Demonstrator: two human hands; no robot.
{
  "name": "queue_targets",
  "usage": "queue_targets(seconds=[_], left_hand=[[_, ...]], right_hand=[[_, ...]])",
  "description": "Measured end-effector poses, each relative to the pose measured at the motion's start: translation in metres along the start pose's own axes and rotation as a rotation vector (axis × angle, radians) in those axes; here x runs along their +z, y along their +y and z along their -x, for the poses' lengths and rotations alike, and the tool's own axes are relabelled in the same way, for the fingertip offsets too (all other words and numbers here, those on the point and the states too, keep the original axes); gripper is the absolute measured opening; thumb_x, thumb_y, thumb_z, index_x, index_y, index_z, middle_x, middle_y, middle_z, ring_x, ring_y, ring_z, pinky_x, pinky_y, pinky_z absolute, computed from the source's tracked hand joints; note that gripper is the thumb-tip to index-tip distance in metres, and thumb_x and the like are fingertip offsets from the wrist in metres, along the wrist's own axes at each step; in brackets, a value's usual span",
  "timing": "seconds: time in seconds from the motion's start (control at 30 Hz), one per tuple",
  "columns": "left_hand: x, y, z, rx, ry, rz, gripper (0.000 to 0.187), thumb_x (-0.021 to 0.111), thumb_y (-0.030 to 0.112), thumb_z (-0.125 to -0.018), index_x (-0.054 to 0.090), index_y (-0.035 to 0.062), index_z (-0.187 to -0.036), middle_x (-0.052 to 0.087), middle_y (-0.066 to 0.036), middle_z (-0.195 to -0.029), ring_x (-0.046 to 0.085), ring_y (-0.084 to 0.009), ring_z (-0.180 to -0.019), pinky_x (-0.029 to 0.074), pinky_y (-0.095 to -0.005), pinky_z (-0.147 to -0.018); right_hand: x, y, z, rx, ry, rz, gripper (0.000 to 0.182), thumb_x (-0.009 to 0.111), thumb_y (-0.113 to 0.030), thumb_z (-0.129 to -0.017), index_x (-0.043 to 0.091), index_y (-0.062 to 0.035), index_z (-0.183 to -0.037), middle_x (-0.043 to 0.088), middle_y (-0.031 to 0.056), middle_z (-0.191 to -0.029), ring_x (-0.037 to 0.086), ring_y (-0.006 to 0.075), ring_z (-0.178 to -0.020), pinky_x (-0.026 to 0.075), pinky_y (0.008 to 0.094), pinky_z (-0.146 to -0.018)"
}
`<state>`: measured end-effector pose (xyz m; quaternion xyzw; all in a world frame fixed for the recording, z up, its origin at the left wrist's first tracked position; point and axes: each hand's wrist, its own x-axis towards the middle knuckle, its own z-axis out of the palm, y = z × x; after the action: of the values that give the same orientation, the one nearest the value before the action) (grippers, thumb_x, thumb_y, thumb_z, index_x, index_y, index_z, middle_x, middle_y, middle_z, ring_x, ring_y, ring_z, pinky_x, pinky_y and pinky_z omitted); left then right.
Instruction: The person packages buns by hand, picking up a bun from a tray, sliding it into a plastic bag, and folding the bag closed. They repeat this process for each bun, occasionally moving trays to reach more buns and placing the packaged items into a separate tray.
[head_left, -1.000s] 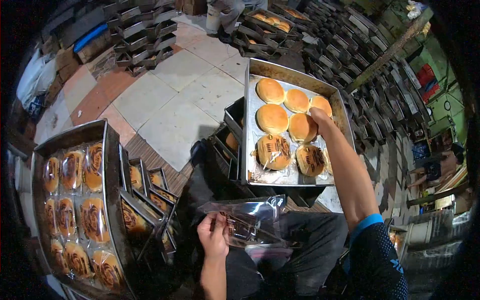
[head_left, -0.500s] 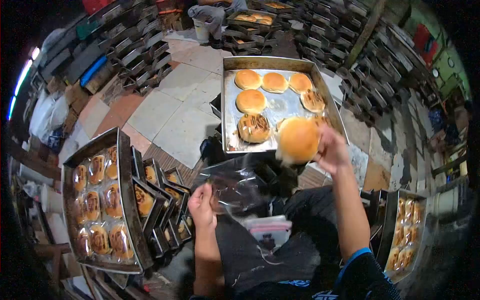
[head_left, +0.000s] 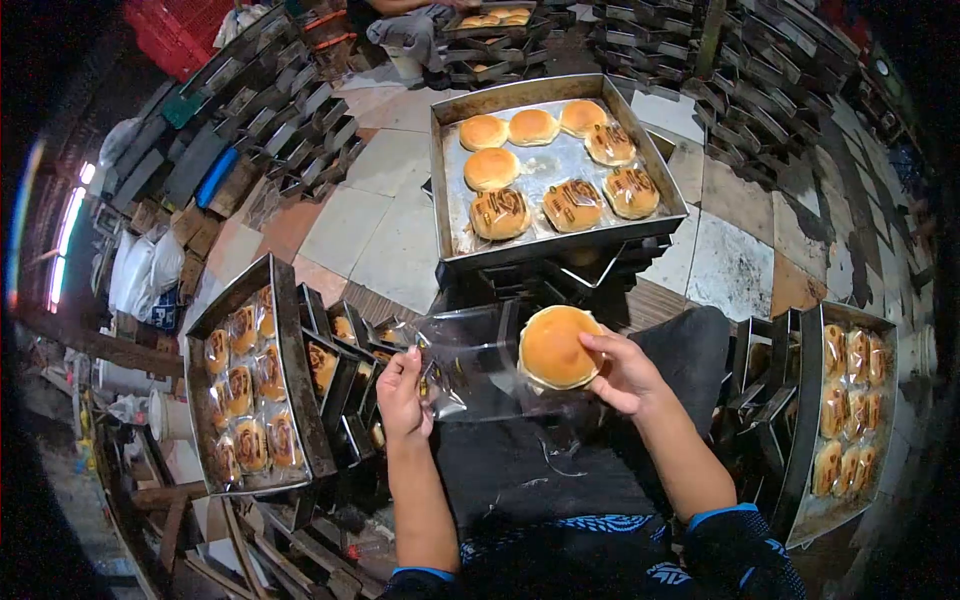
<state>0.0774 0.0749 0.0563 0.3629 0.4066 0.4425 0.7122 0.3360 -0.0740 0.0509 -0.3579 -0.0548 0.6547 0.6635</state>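
Observation:
My right hand [head_left: 622, 372] grips a round golden bun [head_left: 560, 346] by its right side. My left hand [head_left: 404, 392] pinches the left end of a clear plastic bag [head_left: 465, 362], which stretches across above my lap. The bun overlaps the bag's right end in this view. Beyond my hands a metal tray [head_left: 560, 245] sits raised on other trays. In it lie several bare buns [head_left: 491, 169] at the back and left, and several wrapped buns [head_left: 572, 206] with dark printing along the front and right.
At left, a tilted tray of wrapped buns [head_left: 240, 390] leans on stacked trays. Another tray of wrapped buns [head_left: 828, 415] stands at right. Stacked trays [head_left: 650, 60] line the back. A person [head_left: 412, 30] sits at the far side near more buns.
My right hand has brought the bun down and left from over the tray to the bag's right end. The bag is stretched wider, and the view has shifted.

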Motion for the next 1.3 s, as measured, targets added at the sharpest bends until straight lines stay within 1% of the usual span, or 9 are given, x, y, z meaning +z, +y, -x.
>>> queue_targets(seconds=[0.37,0.53,0.67,0.73,0.8,0.97,1.13,1.23,1.3], left_hand=[[0.013,-0.003,0.016,0.174,0.059,-0.363,0.017,0.064,0.017,-0.095,0.068,0.0013,-0.098,0.056,0.004,-0.065,0.040,-0.0010,-0.047,0.029,-0.0184,-0.042],[0.015,0.013,0.018,0.457,0.021,-0.712,0.018,0.064,0.014,-0.094,0.070,-0.0018,-0.100,0.063,0.000,-0.074,0.059,-0.0103,-0.067,0.047,-0.0227,-0.064],[0.028,0.004,0.004,0.687,0.212,-0.932,0.042,0.051,0.033,-0.100,0.058,0.0036,-0.129,0.054,-0.017,-0.125,0.051,-0.0226,-0.114,0.043,-0.0358,-0.093],[0.072,0.014,0.026,0.283,-0.085,0.060,0.081,0.041,0.062,-0.094,0.023,0.0070,-0.151,0.044,-0.019,-0.140,0.046,-0.0337,-0.126,0.039,-0.0457,-0.103],[0.088,0.018,0.040,0.109,-0.466,0.546,0.080,0.035,0.067,-0.092,0.033,0.0066,-0.145,0.043,-0.023,-0.142,0.049,-0.0389,-0.124,0.038,-0.0487,-0.107],[0.115,0.033,0.058,0.310,-0.287,0.455,0.077,0.041,0.059,-0.090,0.035,0.0023,-0.142,0.047,-0.023,-0.137,0.051,-0.0417,-0.120,0.040,-0.0510,-0.104],[0.103,0.053,0.056,0.311,-0.192,0.487,0.070,0.043,0.058,-0.087,0.043,0.0111,-0.140,0.050,-0.024,-0.135,0.051,-0.0440,-0.120,0.042,-0.0542,-0.102],[0.109,0.037,0.075,0.342,-0.066,0.023,0.088,0.048,0.064,-0.081,0.035,0.0030,-0.143,0.047,-0.020,-0.139,0.049,-0.0426,-0.124,0.045,-0.0545,-0.100],[0.104,0.052,0.072,0.333,-0.175,0.337,0.092,0.048,0.060,-0.080,0.021,0.0039,-0.147,0.037,-0.024,-0.144,0.043,-0.0444,-0.128,0.040,-0.0559,-0.103]], right_hand=[[0.042,-0.014,0.014,-0.042,-0.169,0.282,0.052,0.069,-0.011,-0.087,0.046,-0.0002,-0.133,0.061,0.0115,-0.120,0.063,0.0189,-0.105,0.052,0.0343,-0.091],[0.033,-0.009,0.015,0.108,-0.288,0.250,0.048,0.070,-0.012,-0.087,0.051,0.0004,-0.129,0.063,0.0116,-0.117,0.064,0.0177,-0.102,0.053,0.0315,-0.090],[0.076,0.009,0.025,-0.418,-0.243,0.714,0.048,0.069,0.000,-0.083,0.053,0.0036,-0.129,0.066,0.0140,-0.115,0.065,0.0192,-0.104,0.050,0.0329,-0.094],[0.093,0.014,0.028,-0.840,-0.244,1.138,0.059,0.063,0.010,-0.074,0.056,-0.0014,-0.131,0.056,0.0195,-0.132,0.057,0.0329,-0.120,0.044,0.0406,-0.103],[0.103,0.016,0.021,-1.115,-0.354,1.476,0.062,0.062,0.009,-0.072,0.058,-0.0076,-0.131,0.048,0.0208,-0.140,0.050,0.0385,-0.127,0.043,0.0471,-0.104],[0.118,0.014,0.013,-1.350,-0.314,1.504,0.056,0.058,0.002,-0.078,0.060,-0.0127,-0.131,0.046,0.0206,-0.142,0.045,0.0416,-0.130,0.038,0.0528,-0.107],[0.130,0.016,0.029,-1.157,-0.414,1.553,0.047,0.057,-0.008,-0.084,0.058,-0.0081,-0.131,0.047,0.0211,-0.141,0.048,0.0400,-0.128,0.045,0.0475,-0.103],[0.129,0.013,0.028,-1.358,-0.356,1.535,0.044,0.060,-0.010,-0.083,0.062,-0.0098,-0.127,0.053,0.0203,-0.135,0.054,0.0381,-0.123,0.051,0.0425,-0.097],[0.125,0.009,0.031,-1.364,-0.413,1.566,0.042,0.060,-0.011,-0.084,0.063,-0.0109,-0.126,0.054,0.0199,-0.134,0.054,0.0375,-0.123,0.051,0.0423,-0.097]])
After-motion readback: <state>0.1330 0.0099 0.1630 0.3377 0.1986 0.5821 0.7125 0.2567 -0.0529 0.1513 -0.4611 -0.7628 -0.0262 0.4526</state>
